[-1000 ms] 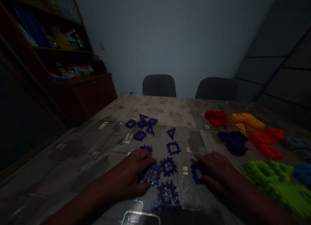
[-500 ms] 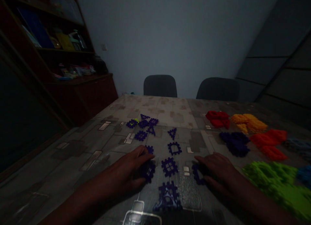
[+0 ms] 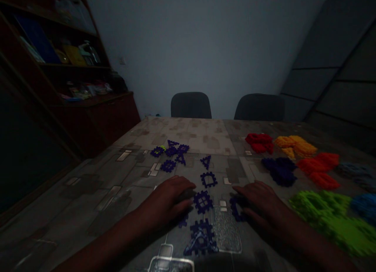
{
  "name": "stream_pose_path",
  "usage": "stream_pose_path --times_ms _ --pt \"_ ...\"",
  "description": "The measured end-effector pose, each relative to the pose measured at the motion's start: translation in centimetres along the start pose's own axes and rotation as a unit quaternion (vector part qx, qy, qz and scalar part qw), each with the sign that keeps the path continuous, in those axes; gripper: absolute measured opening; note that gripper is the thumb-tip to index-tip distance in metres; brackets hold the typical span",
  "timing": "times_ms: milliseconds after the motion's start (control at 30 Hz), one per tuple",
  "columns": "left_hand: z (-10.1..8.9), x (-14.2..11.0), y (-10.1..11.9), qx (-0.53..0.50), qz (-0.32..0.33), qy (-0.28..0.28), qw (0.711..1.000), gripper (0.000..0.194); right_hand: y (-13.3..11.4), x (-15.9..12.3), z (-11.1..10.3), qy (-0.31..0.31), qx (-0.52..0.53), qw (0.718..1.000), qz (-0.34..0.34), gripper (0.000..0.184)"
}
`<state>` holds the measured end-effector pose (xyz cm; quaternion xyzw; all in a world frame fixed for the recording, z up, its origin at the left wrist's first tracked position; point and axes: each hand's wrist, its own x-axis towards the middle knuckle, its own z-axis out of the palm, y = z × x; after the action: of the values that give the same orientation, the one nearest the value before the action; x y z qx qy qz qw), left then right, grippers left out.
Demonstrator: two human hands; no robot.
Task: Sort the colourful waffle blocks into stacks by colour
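My left hand (image 3: 173, 199) is open, thumb and fingers apart, just left of a purple toothed square with a cross-shaped window (image 3: 203, 202). Under its palm side, a purple toothed piece (image 3: 183, 221) peeks out, mostly hidden. My right hand (image 3: 261, 203) is also open, its thumb and fingertips around the right side of a purple square frame (image 3: 235, 209), which they partly cover. Between the hands and nearer to me lies another purple square (image 3: 202, 229) with a shiny triangle piece (image 3: 201, 242) over its near part. A purple open-centred square (image 3: 208, 179) lies farther off.
A purple triangle (image 3: 206, 161) and a cluster of purple pieces (image 3: 172, 151) lie farther back on the patterned table (image 3: 188, 131). To the right are red (image 3: 260, 143), yellow (image 3: 296, 145), orange (image 3: 320, 168), purple (image 3: 280, 171) and green piles (image 3: 331, 217). Two chairs (image 3: 190, 105) stand behind.
My left hand has moved right toward the windowed square and now covers a purple piece that showed beyond its fingers. My right hand stays by the frame. The view has shifted slightly.
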<state>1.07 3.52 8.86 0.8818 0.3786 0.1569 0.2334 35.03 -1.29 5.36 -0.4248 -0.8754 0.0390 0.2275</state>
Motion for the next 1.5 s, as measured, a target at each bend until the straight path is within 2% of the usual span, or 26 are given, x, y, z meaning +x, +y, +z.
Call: stream_pose_path --times_ms 67,167,233,300,367,467,633,767,867,967,1100,1267,1400,1500 --pt "0.3 1.3 1.5 0.057 -0.008 -0.034 0.998 0.03 0.2 0.0 0.1 0.004 -0.002 1.0 0.003 0.055" --pt "1.0 3.1 3.3 0.126 -0.024 -0.075 0.989 0.048 0.3 -0.1 0.0 0.01 -0.003 1.0 0.007 0.054" --pt "1.6 4.1 4.0 0.137 -0.023 -0.086 0.986 0.058 0.2 0.0 -0.2 0.008 -0.002 1.0 0.012 0.056" --pt "1.9 4.8 4.4 0.144 -0.018 -0.098 0.985 0.055 0.0 0.2 -0.4 0.005 0.0 1.0 0.013 0.055" --pt "2.1 5.2 4.5 0.141 -0.015 -0.105 0.984 0.042 -0.3 0.4 -0.6 0.008 0.002 1.0 0.009 0.052" --pt "1.9 5.3 4.1 0.113 -0.017 -0.095 0.989 0.033 -0.6 0.7 -0.8 0.017 -0.001 1.0 0.002 0.048" --pt "1.0 3.7 1.8 0.021 -0.022 -0.033 0.999 0.031 -0.5 0.4 -0.6 0.014 -0.001 1.0 0.006 0.051" --pt "0.3 0.5 -0.1 -0.049 -0.016 0.005 0.999 0.023 -0.4 0.1 -0.4 0.014 -0.006 1.0 0.001 0.051" --pt "0.2 -2.4 -1.3 -0.097 -0.018 0.036 0.994 0.038 -0.3 0.1 -0.2 0.017 -0.008 1.0 -0.001 0.052" --pt "0.5 -4.1 -2.1 -0.094 -0.052 0.057 0.993 0.054 -0.1 0.2 0.0 0.017 -0.007 1.0 -0.002 0.049" --pt "1.0 -4.3 -2.4 -0.073 -0.064 0.04 0.994 0.061 0.1 0.1 0.2 0.01 -0.009 1.0 0.001 0.046" --pt "1.3 -3.4 -2.1 -0.043 0.006 0.004 0.999 0.071 0.2 -0.1 0.2 0.013 -0.022 1.0 0.002 0.047" --pt "1.3 -3.2 -2.4 -0.032 0.008 0.007 0.999 0.067 0.1 -0.1 0.2 0.014 -0.021 1.0 -0.011 0.046" --pt "1.4 -3.2 -2.5 -0.033 -0.002 0.016 0.999 0.074 -0.1 0.0 0.0 0.014 -0.018 1.0 -0.011 0.047"
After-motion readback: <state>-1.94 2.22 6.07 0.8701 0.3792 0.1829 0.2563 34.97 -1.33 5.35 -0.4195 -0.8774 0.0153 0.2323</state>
